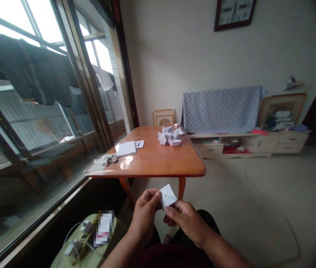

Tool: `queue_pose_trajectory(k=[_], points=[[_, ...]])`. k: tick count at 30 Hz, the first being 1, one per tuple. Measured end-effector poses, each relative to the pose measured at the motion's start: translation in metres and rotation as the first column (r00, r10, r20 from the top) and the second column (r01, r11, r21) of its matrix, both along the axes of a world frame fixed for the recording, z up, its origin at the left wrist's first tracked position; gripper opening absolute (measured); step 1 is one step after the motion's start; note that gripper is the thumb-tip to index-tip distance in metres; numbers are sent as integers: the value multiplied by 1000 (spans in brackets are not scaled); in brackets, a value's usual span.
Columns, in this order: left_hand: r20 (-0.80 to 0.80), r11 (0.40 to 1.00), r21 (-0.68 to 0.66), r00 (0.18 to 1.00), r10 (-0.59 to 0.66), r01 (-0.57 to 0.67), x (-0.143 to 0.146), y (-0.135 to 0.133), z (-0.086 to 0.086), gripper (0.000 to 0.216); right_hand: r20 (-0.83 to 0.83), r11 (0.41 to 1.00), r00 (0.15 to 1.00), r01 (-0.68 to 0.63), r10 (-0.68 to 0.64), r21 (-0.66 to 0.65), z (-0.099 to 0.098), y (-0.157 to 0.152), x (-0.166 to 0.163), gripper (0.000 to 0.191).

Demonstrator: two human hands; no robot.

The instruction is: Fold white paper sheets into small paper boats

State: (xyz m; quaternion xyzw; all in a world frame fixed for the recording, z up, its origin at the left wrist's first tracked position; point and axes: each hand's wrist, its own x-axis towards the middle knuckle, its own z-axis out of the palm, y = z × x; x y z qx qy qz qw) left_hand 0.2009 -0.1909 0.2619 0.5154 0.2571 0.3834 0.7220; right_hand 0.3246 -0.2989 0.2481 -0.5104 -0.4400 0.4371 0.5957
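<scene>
A small folded paper square [168,196] with printed or written marks is held above my lap, in front of the table's near edge. My left hand [147,204] pinches its left side between thumb and fingers. At its lower right edge, the thumb and fingers of my right hand [184,216] grip it too. Beyond, on the wooden table [152,162], sits a cluster of folded paper pieces [170,136]. A stack of white paper sheets [126,149] lies toward the table's left side.
A crumpled grey cloth [106,160] lies at the table's left corner. Low on my left, a green stool [87,247] bears chargers, cables and a blurred packet. A cabinet [266,143] with a cloth-covered screen [222,109] stands by the wall. A cable [276,208] runs across the floor.
</scene>
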Motion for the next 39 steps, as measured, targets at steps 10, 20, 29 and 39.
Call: queue_pose_trajectory(k=[10, 20, 29, 39], points=[[-73, 978, -73, 977, -201, 195, -4, -6, 4, 26, 112, 975, 969, 214, -220, 58, 1, 0, 19, 37], [-186, 968, -28, 950, -250, 249, -5, -10, 9, 31, 176, 962, 959, 188, -223, 200, 23, -1, 16, 32], [-208, 942, 31, 924, -321, 334, -13, -17, 9, 28, 181, 953, 949, 219, -257, 208, 27, -1, 10, 36], [-206, 944, 79, 931, -300, 321, -13, -18, 4, 27, 61, 957, 969, 225, -240, 183, 20, 2, 12, 41]])
